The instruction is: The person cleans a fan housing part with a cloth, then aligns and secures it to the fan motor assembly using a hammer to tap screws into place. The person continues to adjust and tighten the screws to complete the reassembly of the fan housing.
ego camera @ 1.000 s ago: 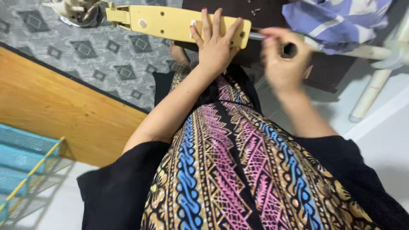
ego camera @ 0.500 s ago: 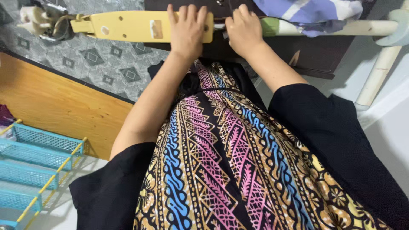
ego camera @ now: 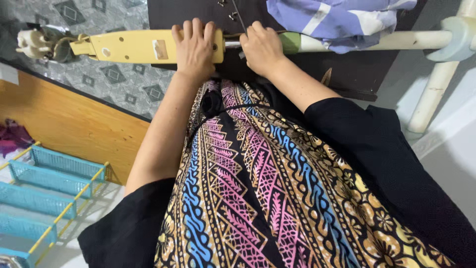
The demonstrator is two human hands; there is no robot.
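Note:
A long flat yellow plastic part [ego camera: 134, 45] lies across the edge of a dark brown table [ego camera: 357, 69]. My left hand [ego camera: 195, 48] rests palm down on its right end, fingers spread over the top. My right hand [ego camera: 261, 46] is closed in a fist just to the right, gripping a thin tool whose metal shaft [ego camera: 232, 43] reaches into the yellow part's end. Beyond my right hand a green and cream pole [ego camera: 357, 40] runs to the right.
A blue and white cloth [ego camera: 342, 17] lies on the table over the pole. A white pipe frame [ego camera: 436, 84] stands at the right. At the left are a wooden board [ego camera: 64, 124], a patterned grey mat [ego camera: 119, 79] and a blue wire rack [ego camera: 44, 193]. Small screws [ego camera: 227, 15] lie on the table.
My right hand came down from a raised, blurred position and closed against the end of the yellow part. My left hand stayed flat on it while the view shifted.

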